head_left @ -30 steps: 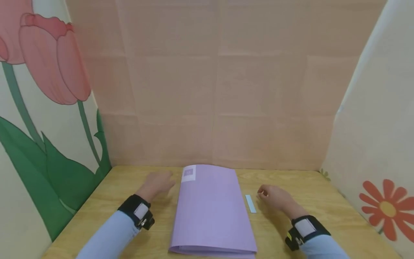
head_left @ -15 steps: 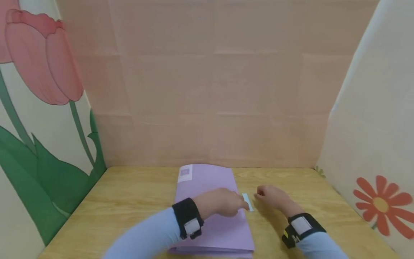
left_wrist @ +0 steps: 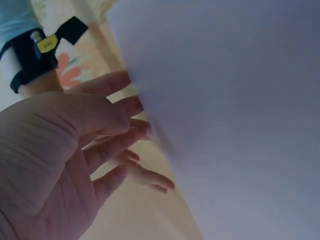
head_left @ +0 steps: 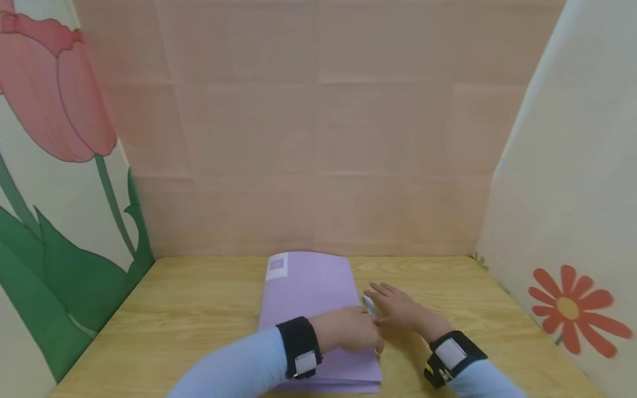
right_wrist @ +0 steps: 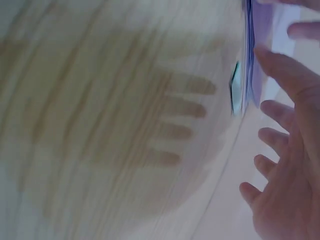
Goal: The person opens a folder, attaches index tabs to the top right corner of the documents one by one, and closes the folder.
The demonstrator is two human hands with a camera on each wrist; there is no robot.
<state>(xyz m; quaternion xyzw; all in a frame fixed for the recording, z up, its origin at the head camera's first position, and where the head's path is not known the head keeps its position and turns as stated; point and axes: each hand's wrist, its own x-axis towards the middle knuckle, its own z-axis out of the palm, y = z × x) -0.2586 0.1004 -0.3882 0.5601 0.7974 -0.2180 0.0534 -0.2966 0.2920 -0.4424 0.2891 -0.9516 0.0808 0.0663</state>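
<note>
A purple folder (head_left: pixel 308 293) with a white label near its top left corner lies on the table. My left hand (head_left: pixel 348 330) reaches across it to its right edge. In the left wrist view, the loosely bent fingers of the left hand (left_wrist: pixel 70 150) come up to the edge of a pale sheet-like surface (left_wrist: pixel 215 100); whether they touch it I cannot tell. Just right of the folder lies a light blue strip (head_left: pixel 369 305), partly hidden by the hands. My right hand (head_left: pixel 398 309) is spread over the strip's right side. Its fingers are extended in the right wrist view, above the table.
The wooden table (head_left: pixel 199 309) backs onto a creased brownish-pink sheet (head_left: pixel 318 138). A tulip-painted panel (head_left: pixel 64 110) bounds the left side, and a panel with a red flower (head_left: pixel 567 309) bounds the right.
My left hand has crossed from left of the folder over to its right edge. The right hand has moved left over the strip, its curled fingers now extended. The view has shifted slightly.
</note>
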